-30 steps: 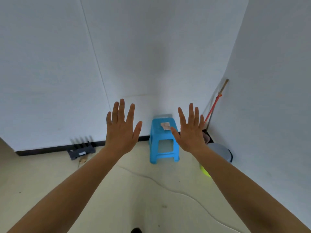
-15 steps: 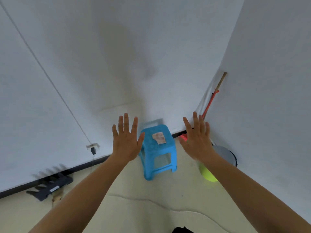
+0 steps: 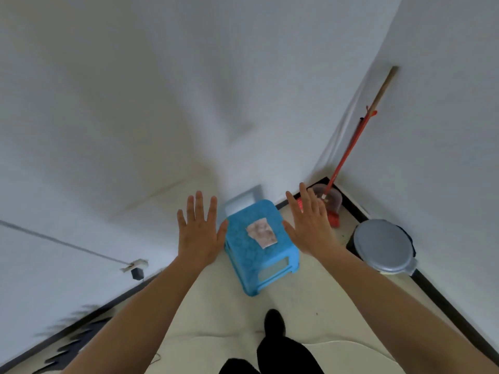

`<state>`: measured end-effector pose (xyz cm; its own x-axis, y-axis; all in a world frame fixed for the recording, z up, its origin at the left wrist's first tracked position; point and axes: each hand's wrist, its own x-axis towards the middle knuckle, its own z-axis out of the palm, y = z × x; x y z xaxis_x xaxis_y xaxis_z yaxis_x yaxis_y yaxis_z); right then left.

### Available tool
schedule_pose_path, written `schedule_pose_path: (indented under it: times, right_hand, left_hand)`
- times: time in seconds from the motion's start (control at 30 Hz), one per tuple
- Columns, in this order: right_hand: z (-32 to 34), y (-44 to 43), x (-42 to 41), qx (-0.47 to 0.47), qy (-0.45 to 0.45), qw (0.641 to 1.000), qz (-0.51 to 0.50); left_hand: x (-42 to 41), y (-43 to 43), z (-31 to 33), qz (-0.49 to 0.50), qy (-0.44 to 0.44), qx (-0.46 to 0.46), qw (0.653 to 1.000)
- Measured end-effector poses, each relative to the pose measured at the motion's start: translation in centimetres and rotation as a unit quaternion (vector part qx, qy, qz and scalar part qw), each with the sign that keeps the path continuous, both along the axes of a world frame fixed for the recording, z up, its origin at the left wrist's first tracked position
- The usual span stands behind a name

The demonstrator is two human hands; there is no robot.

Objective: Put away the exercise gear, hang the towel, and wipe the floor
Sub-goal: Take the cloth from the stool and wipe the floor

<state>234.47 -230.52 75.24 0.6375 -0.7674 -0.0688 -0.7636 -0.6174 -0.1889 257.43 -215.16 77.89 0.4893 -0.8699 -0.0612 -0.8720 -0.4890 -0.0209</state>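
left hand [image 3: 199, 233]: fingers [image 3: 199, 205] spread and straight, palm facing away, holding nothing. right hand [image 3: 310, 225]: fingers [image 3: 303, 195] likewise spread apart, empty. both forearms bare, reaching forward from the bottom corners of the head view.

between the two hands: blue plastic stool [image 3: 260, 247] on the pale floor [image 3: 310, 306], close to the wall [image 3: 135, 103]. left thumb appears just beside the stool's left edge; contact cannot be confirmed from this angle. a small crumpled pinkish-white cloth [image 3: 261, 232] lies on the stool's top, right of centre. it may be a rag or a tissue; too small to tell.

behind the right hand, in the room corner: a red-handled broom [image 3: 351, 147] leaning against the right wall, its wooden upper shaft resting on the wall, with a dustpan [image 3: 330, 198] at its foot. near it, further right: a grey round lidded bin [image 3: 383, 245] on the floor against the right wall.

left side: a thin cable runs along the wall to a small dark plug [image 3: 137, 272]. lower left corner: a dark toothed rack [image 3: 73, 344] on the floor at the baseboard, blurred.

bottom centre: a dark shoe [image 3: 274, 321] and dark trouser legs, standing just short of the stool.
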Motion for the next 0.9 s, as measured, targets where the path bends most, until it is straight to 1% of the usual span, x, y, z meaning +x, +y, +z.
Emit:
schedule_pose_path:
  times: [0.1, 0.2, 0.3, 0.43, 0.5, 0.57, 0.63, 0.73, 0.77, 0.83, 0.87, 0.9]
  right_hand:
    - [-4.0, -1.9, 2.9, 0.056, 0.01, 0.998, -0.023]
    - [-9.2, -3.5, 5.4, 0.096, 0.015, 0.995, -0.024]
    - [-17.3, -4.2, 7.4, 0.12, 0.019, 0.991, -0.047]
    - [-28.8, -3.9, 9.9, 0.144, 0.015, 0.986, -0.08]
    - [-33.3, -3.3, 10.9, 0.175, 0.025, 0.98, -0.092]
    - [-36.6, -2.4, 11.5, 0.165, 0.035, 0.981, -0.093]
    - [-38.6, -1.4, 11.6, 0.126, 0.012, 0.984, -0.126]
    - [-39.8, -0.3, 11.8, 0.083, -0.049, 0.982, -0.161]
    - [-39.6, -0.1, 12.0, 0.104, -0.067, 0.978, -0.171]
    - [-38.6, -0.2, 12.2, 0.201, -0.088, 0.954, -0.206]
    - [-38.1, -0.4, 12.2, 0.255, -0.08, 0.938, -0.223]
    - [-37.3, -0.7, 12.3, 0.296, -0.049, 0.923, -0.24]
  left_hand:
    - [2.9, -2.3, -3.8, -0.014, 0.02, 0.026, 0.999]
    - [5.2, -4.9, -9.7, -0.038, 0.046, 0.048, 0.997]
    - [6.7, -7.3, -18.4, -0.05, 0.086, 0.096, 0.99]
    - [7.8, -8.4, -30.8, -0.093, 0.104, 0.133, 0.981]
    - [7.5, -8.1, -35.5, -0.109, 0.127, 0.153, 0.974]
    - [7.0, -7.3, -38.8, -0.12, 0.141, 0.153, 0.971]
    - [6.8, -6.4, -41.1, -0.133, 0.151, 0.14, 0.97]
    - [7.2, -5.4, -42.6, -0.154, 0.156, 0.119, 0.968]
    - [7.5, -5.2, -42.7, -0.162, 0.156, 0.122, 0.967]
    - [8.0, -5.5, -42.3, -0.181, 0.154, 0.151, 0.96]
    - [8.3, -5.9, -41.7, -0.19, 0.154, 0.176, 0.954]
    - [8.6, -6.4, -41.1, -0.192, 0.156, 0.206, 0.947]
